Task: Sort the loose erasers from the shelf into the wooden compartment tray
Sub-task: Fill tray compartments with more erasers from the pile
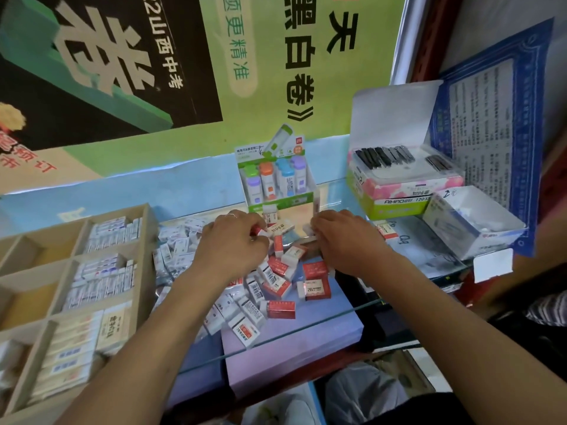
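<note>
1. L hand [231, 240] pinches a red-white eraser [258, 232] over loose erasers [276, 280] on glass shelf [306, 328].
2. R hand [343, 240] fingers curled on pile; grip unclear.
3. Wooden tray [66, 263] at left, part filled.

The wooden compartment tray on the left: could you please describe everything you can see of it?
The wooden compartment tray looks like pale, unfinished wood, split by thin dividers into rectangular compartments. It sits at the left of the glass shelf, cut off by the picture's edge. The right-hand column holds neatly packed rows of boxed erasers; the compartments further left look mostly empty. The loose pile of erasers lies against its right wall. Neither hand touches it.
</note>
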The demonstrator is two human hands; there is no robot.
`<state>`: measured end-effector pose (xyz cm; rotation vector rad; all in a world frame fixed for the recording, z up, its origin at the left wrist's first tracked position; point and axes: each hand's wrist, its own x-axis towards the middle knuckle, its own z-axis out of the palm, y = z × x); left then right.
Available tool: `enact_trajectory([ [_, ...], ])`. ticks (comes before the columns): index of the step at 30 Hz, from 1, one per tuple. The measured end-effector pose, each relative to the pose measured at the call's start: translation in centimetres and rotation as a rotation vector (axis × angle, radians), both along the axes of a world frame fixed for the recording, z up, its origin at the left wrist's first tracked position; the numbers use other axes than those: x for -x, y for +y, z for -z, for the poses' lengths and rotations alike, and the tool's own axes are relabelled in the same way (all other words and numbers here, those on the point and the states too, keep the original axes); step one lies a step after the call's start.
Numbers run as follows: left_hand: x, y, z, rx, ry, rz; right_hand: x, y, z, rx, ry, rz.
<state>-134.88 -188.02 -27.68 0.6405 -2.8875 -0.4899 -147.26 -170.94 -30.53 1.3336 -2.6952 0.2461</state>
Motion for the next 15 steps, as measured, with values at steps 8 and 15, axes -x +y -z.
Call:
enact_trajectory([
  [8,1.3,0.8,-1.3,-0.173,-0.035,0.122,0.0,-1.7,-0.9,0.098,-0.086,-0.047],
  [15,0.7,0.3,-0.6,-0.204,0.057,0.124,-0.2,-3.4,-0.7,0.126,-0.249,-0.149],
])
